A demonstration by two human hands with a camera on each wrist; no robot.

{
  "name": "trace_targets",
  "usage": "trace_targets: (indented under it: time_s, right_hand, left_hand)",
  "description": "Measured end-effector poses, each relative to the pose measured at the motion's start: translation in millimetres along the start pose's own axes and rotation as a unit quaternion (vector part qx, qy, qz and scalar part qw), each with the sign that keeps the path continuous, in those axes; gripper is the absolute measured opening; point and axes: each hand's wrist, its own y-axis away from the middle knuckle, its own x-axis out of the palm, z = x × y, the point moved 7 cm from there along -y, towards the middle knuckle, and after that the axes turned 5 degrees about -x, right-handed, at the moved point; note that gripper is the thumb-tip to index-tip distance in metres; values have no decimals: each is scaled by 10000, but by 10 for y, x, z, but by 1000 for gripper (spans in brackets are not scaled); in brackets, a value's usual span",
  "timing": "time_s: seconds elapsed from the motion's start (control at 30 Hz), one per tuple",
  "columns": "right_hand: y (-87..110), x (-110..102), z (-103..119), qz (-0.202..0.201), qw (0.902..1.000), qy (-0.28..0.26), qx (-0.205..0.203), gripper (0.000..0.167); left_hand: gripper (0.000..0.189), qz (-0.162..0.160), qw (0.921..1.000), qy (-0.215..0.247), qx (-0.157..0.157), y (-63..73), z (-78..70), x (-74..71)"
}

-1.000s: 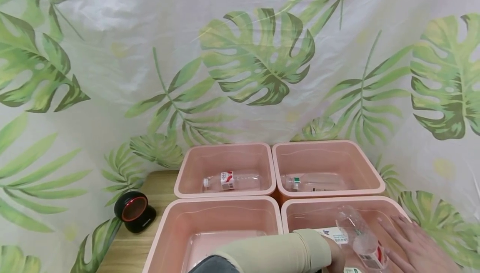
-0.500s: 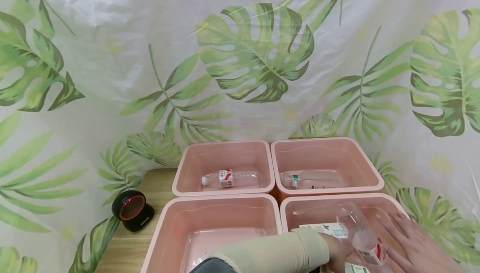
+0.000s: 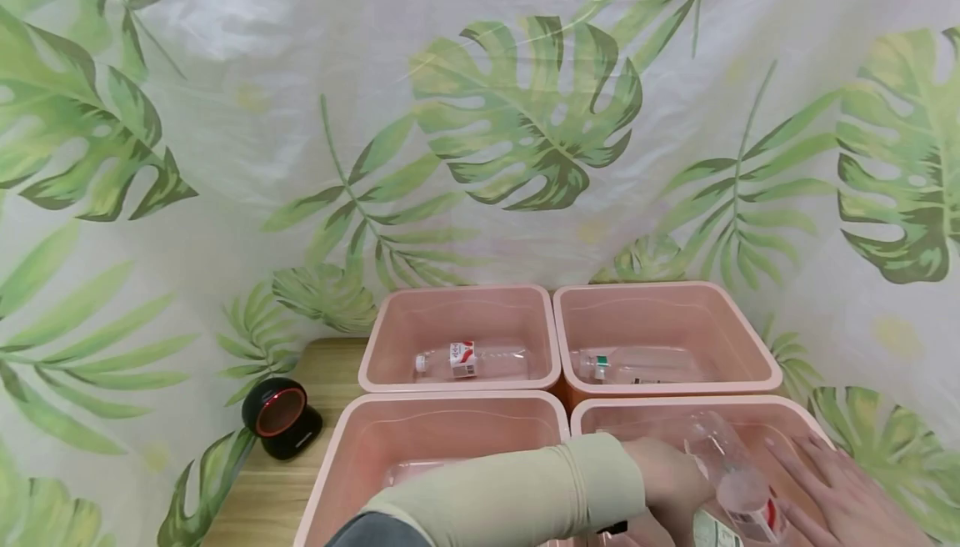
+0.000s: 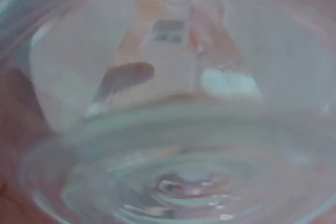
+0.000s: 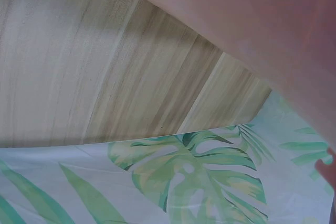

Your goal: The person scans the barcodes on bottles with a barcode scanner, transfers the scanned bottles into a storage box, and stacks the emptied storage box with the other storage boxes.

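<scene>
In the head view my left hand [image 3: 671, 476] reaches down into the front right pink bin [image 3: 675, 403]. Its fingertips are hidden, so what it grips cannot be told. A green-and-white printed piece [image 3: 714, 530] shows beside its fingers. To its right lies a clear plastic bottle [image 3: 750, 509] with a red-and-white label. Clear, ringed plastic [image 4: 199, 182] fills the blurred left wrist view. My right hand [image 3: 847, 489] lies over the bin's right side, fingers straight and spread apart. The right wrist view shows only that bin's outer wall [image 5: 252, 19], table and curtain.
Behind stand two more pink bins: the left bin [image 3: 465, 290] holds a bottle [image 3: 465, 359] with a red-and-white label, the right bin [image 3: 660, 288] a green-labelled bottle [image 3: 637, 363]. The front left bin [image 3: 480, 397] holds clear plastic [image 3: 420, 470]. A black round device [image 3: 281, 418] sits on the wooden table.
My left hand has moved up and away within the front right bin and now covers the white printed piece seen before. The right hand keeps its place.
</scene>
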Motion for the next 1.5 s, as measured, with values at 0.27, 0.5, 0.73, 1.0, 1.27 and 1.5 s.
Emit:
trace_targets:
  time_s: [0.27,0.5,0.73,1.0,1.27,1.5]
  right_hand:
    - [100,71,-154,217,9974,-41,692,96]
    - [109,75,-71,188,9996,174,114,103]
    - [167,70,-90,-116,9995,54,286,84]
    - [175,84,-59,62,9997,178,184,102]
    - [206,171,-82,256,9972,244,654,97]
    - [218,203,-84,345,9971,385,560,98]
  left_hand:
    - [58,-647,9971,-402,-2,320,124,-428]
    - [61,-631,9969,23,472,645,422,-623]
    - [66,-733,9731,1956,975,934,1015,-713]
    - [58,-1720,8149,5376,1319,1179,1575,-731]
    - [70,-2216,6230,7238,1971,1392,1837,-587]
    - [112,-2174,5341,7840,2299,1499,1976,-457]
